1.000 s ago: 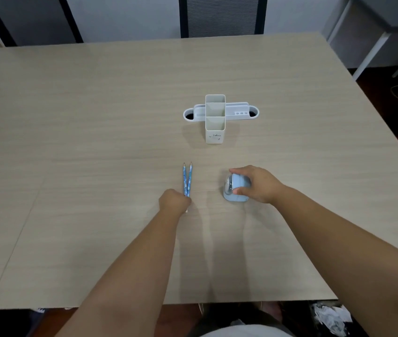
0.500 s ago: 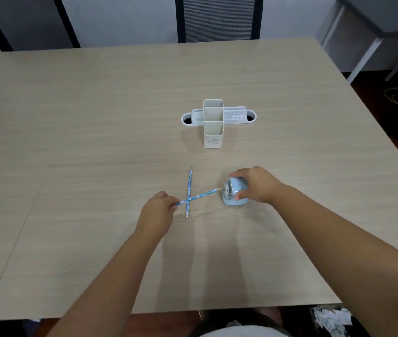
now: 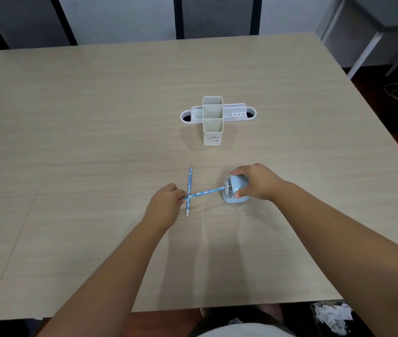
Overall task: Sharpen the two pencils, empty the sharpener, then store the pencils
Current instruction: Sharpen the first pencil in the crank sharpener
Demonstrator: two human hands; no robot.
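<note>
**One pencil at the sharpener, one waiting**

Two pencils remain unstored; I judge sharpening has barely begun. My left hand [image 3: 166, 203] pinches the first pencil [image 3: 205, 192] by its back end, tip at the sharpener [image 3: 235, 190] mouth. My right hand [image 3: 256, 182] is closed around the sharpener body. The second pencil [image 3: 189, 188] lies flat beneath the first. The white organizer [image 3: 213, 136] looks empty; emptying and storing are left.

A desk organizer [image 3: 213, 120] stands mid-tabletop [image 3: 95, 105]. Nearer the front edge, the pencil sharpener [image 3: 235, 190] sits right of a lying pencil [image 3: 189, 188]. A second pencil [image 3: 206, 192] crosses over it, tip at the sharpener. A chair [image 3: 217, 17] stands behind the far edge.
</note>
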